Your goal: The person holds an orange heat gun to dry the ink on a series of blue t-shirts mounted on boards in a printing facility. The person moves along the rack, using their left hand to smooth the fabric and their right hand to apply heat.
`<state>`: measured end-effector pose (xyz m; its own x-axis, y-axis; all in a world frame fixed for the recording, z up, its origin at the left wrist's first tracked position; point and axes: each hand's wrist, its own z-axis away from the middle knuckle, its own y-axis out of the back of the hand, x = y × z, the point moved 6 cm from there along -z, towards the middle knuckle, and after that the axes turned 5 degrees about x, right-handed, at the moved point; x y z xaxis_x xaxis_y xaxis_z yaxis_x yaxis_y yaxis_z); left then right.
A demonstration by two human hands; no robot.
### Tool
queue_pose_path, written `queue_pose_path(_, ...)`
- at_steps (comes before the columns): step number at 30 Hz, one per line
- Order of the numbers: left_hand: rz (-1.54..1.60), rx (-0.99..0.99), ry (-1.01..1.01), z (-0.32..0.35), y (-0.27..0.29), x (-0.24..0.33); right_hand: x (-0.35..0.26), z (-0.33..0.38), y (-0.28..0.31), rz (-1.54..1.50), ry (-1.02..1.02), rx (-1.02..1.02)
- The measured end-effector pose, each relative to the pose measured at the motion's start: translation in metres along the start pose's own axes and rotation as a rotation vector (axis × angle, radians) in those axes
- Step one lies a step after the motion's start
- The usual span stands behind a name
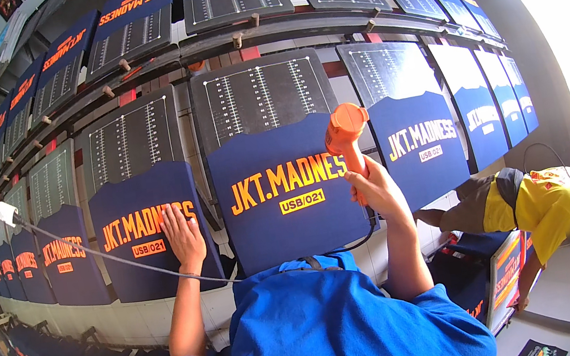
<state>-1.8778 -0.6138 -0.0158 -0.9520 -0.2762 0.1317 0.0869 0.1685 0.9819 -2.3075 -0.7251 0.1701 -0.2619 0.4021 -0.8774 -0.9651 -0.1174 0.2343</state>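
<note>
In my right hand [380, 190] is an orange hair dryer [347, 129], its handle wrapped by my fingers. It is over the right end of the print on a navy shirt [256, 233], and a dark cord [368, 238] runs down from the handle. That shirt lies stretched on a black board [263, 101] and bears orange lettering with a small yellow box. My left hand [186, 239] lies flat, fingers spread, on the print of the neighbouring navy shirt [115, 238]. To the right, another navy shirt [415, 167] shows white lettering.
Rows of boards with navy shirts run left and right, with a rail [307, 25] behind. A grey cable [114, 256] with a white fitting [6, 213] crosses at left. At right, a co-worker in a yellow shirt [533, 205] bends beside a printing screen [509, 277].
</note>
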Motion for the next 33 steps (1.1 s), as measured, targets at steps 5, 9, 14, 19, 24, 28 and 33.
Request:
queue_pose_path(5,-0.027,0.134,0.172,-0.010,-0.005,-0.072,-0.001,0.007,0.003,0.044,-0.075,-0.026)
queue_pose_path(9,-0.066,0.206,0.424,-0.017,-0.004,-0.160,0.003,0.015,0.008,-0.007,-0.117,-0.072)
queue_pose_path(14,-0.160,0.124,0.693,-0.013,0.001,-0.219,0.009,0.028,0.010,0.047,-0.061,-0.073)
queue_pose_path(19,-0.156,0.166,0.714,-0.006,-0.001,-0.215,0.013,0.039,0.014,0.070,-0.054,-0.066)
queue_pose_path(24,-0.138,0.188,0.604,-0.003,-0.005,-0.193,0.025,0.044,0.018,0.017,-0.065,0.001)
queue_pose_path(28,-0.145,0.182,0.575,0.001,-0.008,-0.197,0.021,0.045,0.008,0.023,-0.120,-0.104)
queue_pose_path(33,-0.095,0.186,0.731,0.006,-0.004,-0.230,0.012,0.039,-0.004,0.055,-0.092,-0.115)
